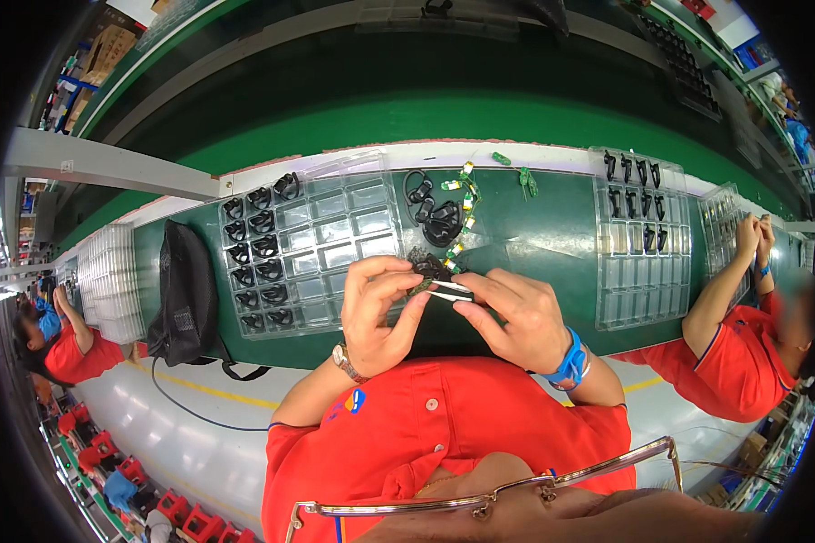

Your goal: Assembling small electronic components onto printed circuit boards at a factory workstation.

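Observation:
Close in front of my chest, my left hand (380, 308) pinches a small black part with a green circuit board (420, 286). My right hand (520, 319) is closed around a pair of tweezers (449, 290), whose pale prongs point left toward that board. The exact contact between the tips and the board is too small to tell. Just beyond my fingers lie black looped earphone-like pieces (442, 223) and a curved row of small green boards (468, 204). To the left, a transparent compartment tray (335, 237) carries black looped pieces in its left columns.
Another transparent tray (643, 282) at right holds black pieces in its upper rows. A black bag (183, 294) lies left of the first tray. Loose green boards (528, 182) rest near the bench's far edge. Co-workers in red sit at right (743, 362) and left (81, 353).

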The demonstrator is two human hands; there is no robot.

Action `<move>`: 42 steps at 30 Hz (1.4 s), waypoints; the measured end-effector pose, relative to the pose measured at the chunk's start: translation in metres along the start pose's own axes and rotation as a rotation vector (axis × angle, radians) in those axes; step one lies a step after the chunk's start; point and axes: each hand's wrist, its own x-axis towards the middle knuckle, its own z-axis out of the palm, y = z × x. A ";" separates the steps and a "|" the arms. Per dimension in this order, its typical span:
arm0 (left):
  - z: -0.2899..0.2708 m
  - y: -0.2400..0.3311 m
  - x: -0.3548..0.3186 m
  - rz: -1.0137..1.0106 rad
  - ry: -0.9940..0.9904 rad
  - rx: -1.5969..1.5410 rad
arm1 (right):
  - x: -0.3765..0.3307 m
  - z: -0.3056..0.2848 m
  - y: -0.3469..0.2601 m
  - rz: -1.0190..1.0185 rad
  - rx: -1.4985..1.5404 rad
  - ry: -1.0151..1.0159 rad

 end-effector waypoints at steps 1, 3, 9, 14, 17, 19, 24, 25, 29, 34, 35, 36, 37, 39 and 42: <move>-0.002 0.001 0.001 0.001 0.000 0.001 | 0.000 0.000 0.001 0.008 0.024 -0.004; -0.006 0.003 0.003 0.106 -0.067 0.215 | 0.001 0.001 0.001 0.022 0.077 -0.001; -0.004 0.006 0.011 0.216 -0.010 0.315 | 0.000 0.008 0.003 0.095 0.159 -0.009; -0.002 0.003 0.010 0.198 0.009 0.291 | -0.001 0.011 0.004 0.106 0.169 0.010; -0.002 0.003 0.011 0.202 0.010 0.336 | 0.000 0.012 0.006 0.110 0.161 -0.007; -0.002 0.003 0.013 0.203 0.008 0.340 | 0.000 0.014 0.008 0.072 0.204 0.036; -0.003 0.003 0.019 0.262 -0.021 0.370 | 0.001 0.016 0.006 0.076 0.169 0.049; -0.002 0.003 0.018 0.262 -0.022 0.370 | 0.001 0.016 0.005 0.079 0.158 0.045; -0.002 0.004 0.017 0.171 -0.027 0.335 | 0.001 0.013 0.000 0.076 0.041 0.006; -0.004 -0.003 0.013 0.085 -0.054 0.288 | 0.004 0.008 -0.006 0.066 -0.098 0.006; 0.000 -0.002 0.011 -0.042 -0.034 0.135 | 0.004 0.007 -0.006 0.068 -0.096 0.004; 0.001 -0.002 0.010 -0.167 -0.013 -0.021 | 0.004 0.005 -0.007 0.054 -0.139 0.016; 0.001 -0.002 0.009 -0.169 -0.014 -0.021 | 0.004 0.003 -0.007 0.039 -0.182 0.028; 0.000 -0.003 0.010 -0.343 -0.032 -0.309 | 0.005 -0.004 -0.008 0.027 -0.239 0.035; 0.001 -0.002 0.011 -0.386 -0.067 -0.414 | 0.007 -0.010 -0.001 -0.014 -0.329 0.045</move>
